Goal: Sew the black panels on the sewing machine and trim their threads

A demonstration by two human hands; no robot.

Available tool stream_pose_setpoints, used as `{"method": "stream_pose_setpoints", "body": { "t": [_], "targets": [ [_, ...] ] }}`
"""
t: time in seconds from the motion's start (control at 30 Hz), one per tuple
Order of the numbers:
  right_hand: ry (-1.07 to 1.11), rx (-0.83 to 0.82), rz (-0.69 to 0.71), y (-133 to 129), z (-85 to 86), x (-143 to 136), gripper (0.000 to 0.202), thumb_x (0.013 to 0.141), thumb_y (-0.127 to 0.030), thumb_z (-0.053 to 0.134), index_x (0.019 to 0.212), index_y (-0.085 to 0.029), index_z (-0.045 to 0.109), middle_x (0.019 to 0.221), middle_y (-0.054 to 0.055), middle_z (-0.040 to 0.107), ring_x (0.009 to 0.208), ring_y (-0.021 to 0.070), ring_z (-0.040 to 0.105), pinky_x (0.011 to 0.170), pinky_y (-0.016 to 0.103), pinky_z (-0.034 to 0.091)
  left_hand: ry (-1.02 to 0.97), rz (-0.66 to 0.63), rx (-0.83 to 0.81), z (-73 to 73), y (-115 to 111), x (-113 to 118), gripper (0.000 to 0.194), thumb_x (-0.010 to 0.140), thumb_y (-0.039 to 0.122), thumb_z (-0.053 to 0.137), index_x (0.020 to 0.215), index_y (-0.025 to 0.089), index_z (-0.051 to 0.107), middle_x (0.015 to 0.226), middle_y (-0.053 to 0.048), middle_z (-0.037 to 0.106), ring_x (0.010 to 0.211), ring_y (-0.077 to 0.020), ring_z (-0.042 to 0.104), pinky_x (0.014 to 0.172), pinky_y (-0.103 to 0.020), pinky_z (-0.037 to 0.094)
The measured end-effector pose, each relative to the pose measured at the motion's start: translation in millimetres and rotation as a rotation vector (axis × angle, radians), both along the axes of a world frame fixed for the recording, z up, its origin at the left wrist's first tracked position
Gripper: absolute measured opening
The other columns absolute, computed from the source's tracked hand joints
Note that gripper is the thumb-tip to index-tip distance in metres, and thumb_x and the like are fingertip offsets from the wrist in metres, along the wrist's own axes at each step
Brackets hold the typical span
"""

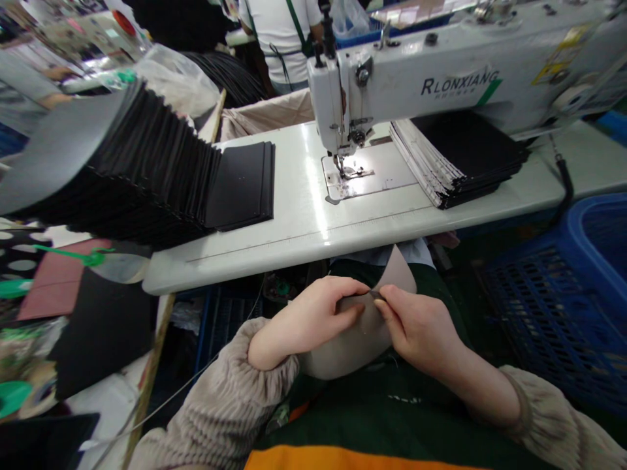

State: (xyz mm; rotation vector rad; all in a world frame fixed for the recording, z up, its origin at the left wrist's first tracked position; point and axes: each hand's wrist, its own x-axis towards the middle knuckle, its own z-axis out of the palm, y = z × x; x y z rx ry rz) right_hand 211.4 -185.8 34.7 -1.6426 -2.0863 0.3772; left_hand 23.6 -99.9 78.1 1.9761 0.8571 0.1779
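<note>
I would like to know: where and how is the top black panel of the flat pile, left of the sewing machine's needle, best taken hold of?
The black panel is probably best pinched at its right edge, thumb above, coming from the sewing machine's side: it lies flat, that edge is free, and its left side meets the leaning row of black pieces.

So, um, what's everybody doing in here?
A person is holding a bendy grey sheet over their lap, with the grip of the left hand close to that of the right hand. In front is a sewing machine on a white table. Black pieces are piled on its left, and another stack sits under the machine's arm.
</note>
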Motion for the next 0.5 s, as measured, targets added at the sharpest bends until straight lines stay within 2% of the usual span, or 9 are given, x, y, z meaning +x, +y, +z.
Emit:
{"method": "stream_pose_setpoints", "body": {
  "t": [0.13, 0.3, 0.5],
  "targets": [
    [0.072, -0.019, -0.03, 1, 2.9, 7, 0.019, 0.099, -0.03, 0.04, 0.091, -0.019, 0.053, 0.07, -0.001, 0.059, 0.06, 0.0131, 0.055, 0.056, 0.026, 0.03, -0.021, 0.041, -0.077, 2.8, -2, 2, 0.022, 0.086, 0.02, 0.057, 0.105, 0.02, 0.068, 0.096, -0.001, 0.071, 0.085, -0.0173, 0.064, 0.073, -0.025, 0.049],
    [0.058, -0.038, -0.054, -3, 3.2, 14, 0.016, 0.099, -0.031, 0.042, 0.098, -0.019, 0.053, 0.07, -0.002, 0.057, 0.06, 0.0135, 0.056, 0.056, 0.026, 0.031, -0.075, 0.167, -0.201, -8.6, -4, 0, 0.028, 0.089, 0.036, 0.061, 0.111, 0.021, 0.069, 0.096, -0.001, 0.072, 0.081, -0.0163, 0.062, 0.07, -0.025, 0.047],
    [-0.018, -0.071, -0.039, -4, 6.6, 12, 0.019, 0.098, -0.033, 0.042, 0.092, -0.02, 0.054, 0.07, -0.001, 0.058, 0.059, 0.0149, 0.054, 0.055, 0.028, 0.029, -0.132, 0.216, -0.209, -14.3, -6, 0, 0.025, 0.088, 0.034, 0.064, 0.109, 0.021, 0.071, 0.098, -0.001, 0.073, 0.086, -0.0166, 0.063, 0.075, -0.025, 0.047]
  ]
}}
